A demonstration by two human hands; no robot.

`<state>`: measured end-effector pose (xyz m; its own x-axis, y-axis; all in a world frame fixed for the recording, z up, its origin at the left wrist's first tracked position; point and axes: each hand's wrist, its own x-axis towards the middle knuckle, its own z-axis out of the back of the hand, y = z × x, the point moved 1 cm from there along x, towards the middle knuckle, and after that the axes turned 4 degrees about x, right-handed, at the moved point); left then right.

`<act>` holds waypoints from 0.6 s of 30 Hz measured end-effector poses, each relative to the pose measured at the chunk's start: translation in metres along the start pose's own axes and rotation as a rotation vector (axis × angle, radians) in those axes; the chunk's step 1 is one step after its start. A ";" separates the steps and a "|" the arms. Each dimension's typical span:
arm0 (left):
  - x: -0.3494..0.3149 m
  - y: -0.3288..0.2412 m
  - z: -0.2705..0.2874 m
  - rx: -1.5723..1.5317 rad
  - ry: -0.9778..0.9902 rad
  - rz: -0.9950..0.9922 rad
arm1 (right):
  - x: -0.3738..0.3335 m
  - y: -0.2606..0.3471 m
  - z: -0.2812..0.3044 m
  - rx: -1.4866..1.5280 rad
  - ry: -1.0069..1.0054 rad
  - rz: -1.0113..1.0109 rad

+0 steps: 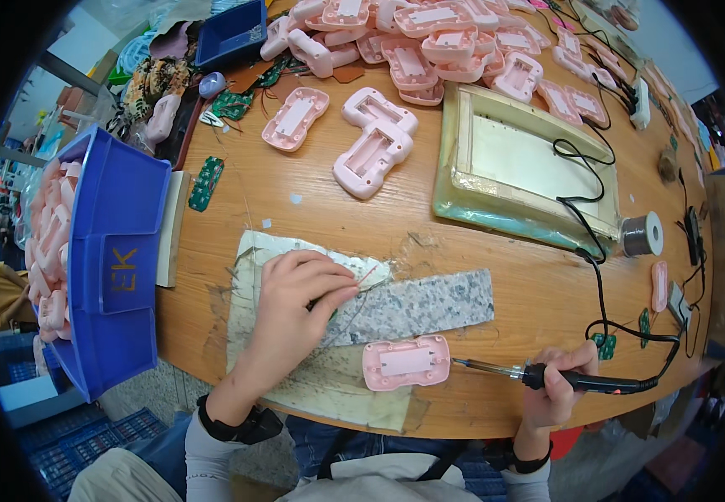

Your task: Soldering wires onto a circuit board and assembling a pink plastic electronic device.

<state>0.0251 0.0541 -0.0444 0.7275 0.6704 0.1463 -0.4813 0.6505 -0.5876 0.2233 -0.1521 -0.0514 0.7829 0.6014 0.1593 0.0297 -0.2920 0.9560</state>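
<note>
My right hand (556, 386) is wrapped round the black handle of a soldering iron (538, 376). The iron's tip points left, close to the right edge of a pink plastic shell (406, 362) that lies open side up. My left hand (300, 301) is closed, thumb and fingers pinched together over the granite strip (429, 303) and the worn white sheet. A thin reddish wire (368, 274) and a bit of green show by its fingertips; most of what it holds is hidden under the hand.
A blue bin (120, 276) of pink shells stands at the left. Pink shells (408, 63) are heaped at the back, beside a framed tray (538, 167). The iron's black cable (601, 293) loops at the right near a solder spool (643, 234). Green circuit boards (206, 184) lie about.
</note>
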 end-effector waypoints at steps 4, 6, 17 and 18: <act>-0.003 0.007 -0.004 -0.026 -0.184 0.128 | -0.001 0.001 -0.001 0.000 0.013 -0.019; -0.002 0.009 -0.001 -0.143 -0.170 0.224 | 0.000 0.001 -0.003 -0.008 -0.030 -0.005; -0.032 -0.050 0.024 -0.061 -0.095 -0.003 | 0.006 0.002 -0.004 -0.015 -0.095 -0.019; -0.039 -0.057 0.020 -0.062 -0.086 0.003 | 0.008 0.005 -0.005 -0.015 -0.075 -0.034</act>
<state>0.0141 -0.0025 -0.0003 0.6800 0.7022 0.2108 -0.4501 0.6268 -0.6360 0.2260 -0.1448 -0.0444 0.8260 0.5531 0.1087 0.0480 -0.2612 0.9641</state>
